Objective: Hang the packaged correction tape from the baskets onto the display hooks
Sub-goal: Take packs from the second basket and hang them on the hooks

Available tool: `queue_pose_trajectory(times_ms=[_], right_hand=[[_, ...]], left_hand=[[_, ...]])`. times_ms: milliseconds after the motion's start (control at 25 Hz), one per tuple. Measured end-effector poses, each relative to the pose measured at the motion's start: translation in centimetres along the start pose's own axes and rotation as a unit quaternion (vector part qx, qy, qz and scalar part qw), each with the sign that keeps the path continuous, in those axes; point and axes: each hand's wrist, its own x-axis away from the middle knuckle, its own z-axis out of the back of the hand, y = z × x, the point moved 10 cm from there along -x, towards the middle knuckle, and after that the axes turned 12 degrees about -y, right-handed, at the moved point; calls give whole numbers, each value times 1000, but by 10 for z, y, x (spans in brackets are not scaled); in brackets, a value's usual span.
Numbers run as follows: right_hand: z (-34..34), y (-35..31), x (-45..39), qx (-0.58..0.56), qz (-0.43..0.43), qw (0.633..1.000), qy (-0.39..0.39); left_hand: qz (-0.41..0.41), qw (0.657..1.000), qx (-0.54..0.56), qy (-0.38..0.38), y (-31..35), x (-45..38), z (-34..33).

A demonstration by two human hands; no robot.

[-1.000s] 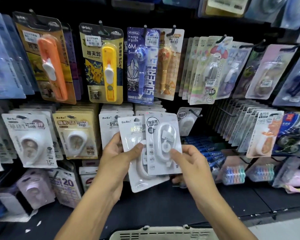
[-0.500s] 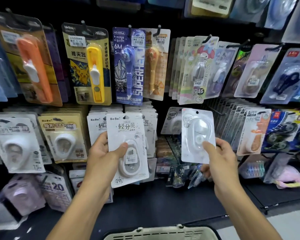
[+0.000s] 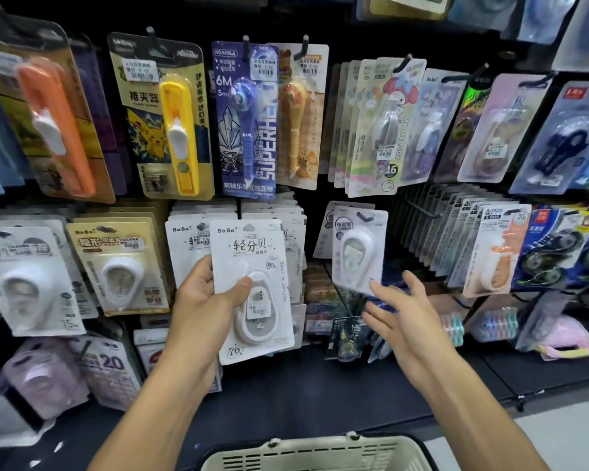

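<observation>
On the middle row of the display wall, just right of centre, now hanging from a black hook (image 3: 365, 217): white correction tape pack (image 3: 358, 250), pinched in the right hand half a second ago and no longer held. Just below that pack, right hand (image 3: 400, 309), fingers spread and relaxed, gripping nothing, fingertips (image 3: 376, 286) near the pack's lower edge (touching or just apart, cannot tell). Further left, left hand (image 3: 204, 300), fingers curled behind and thumb pressed on the front of a second BoBo pack (image 3: 252, 287), held upright in front of a row of matching BoBo packs (image 3: 199, 237). Hands well apart, one clamped on a pack, the other free. At the bottom edge, rim of a pale plastic basket (image 3: 317, 452), contents out of view. Judged from this: one pack placed, one in hand awaiting its hook, probably the matching row directly behind it, with the freed right hand available to guide the hang hole onto the hook.
</observation>
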Motion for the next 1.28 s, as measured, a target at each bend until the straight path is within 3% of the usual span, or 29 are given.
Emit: queue_pose_trajectory(times_ms=[200, 280, 360, 440, 520, 640, 760, 880, 1040, 1200, 1280], right_hand=[[-94, 30, 19, 125, 2, 969, -214], [-104, 29, 18, 135, 34, 969, -203], [-104, 16, 12, 127, 71, 973, -179], [-105, 4, 7, 134, 96, 973, -161], [-106, -1, 5, 170, 114, 969, -136], [-103, -1, 3, 219, 124, 962, -105], [-103, 16, -17, 257, 69, 960, -88], [-116, 25, -53, 316, 15, 943, -100], [-123, 42, -67, 349, 14, 929, -124], [-81, 61, -46, 371, -1, 924, -96], [-37, 84, -23, 342, -23, 938, -48]], left_hand=[[25, 996, 14, -85, -13, 2, -30], [11, 994, -26, -107, -10, 4, -35], [-28, 981, -181, -69, 5, 3, -20], [-52, 910, -409, -44, 16, 2, -8], [-35, 836, -542, -75, 9, -2, -4], [-5, 767, -631, -118, -10, -6, -1], [-10, 718, -688, -107, -13, -8, 7], [-6, 718, -687, -107, -17, -7, 13], [-5, 716, -685, -132, -22, -5, 15], [-52, 744, -661, -84, -5, 5, 6], [-37, 767, -633, -101, -27, 8, -1]])
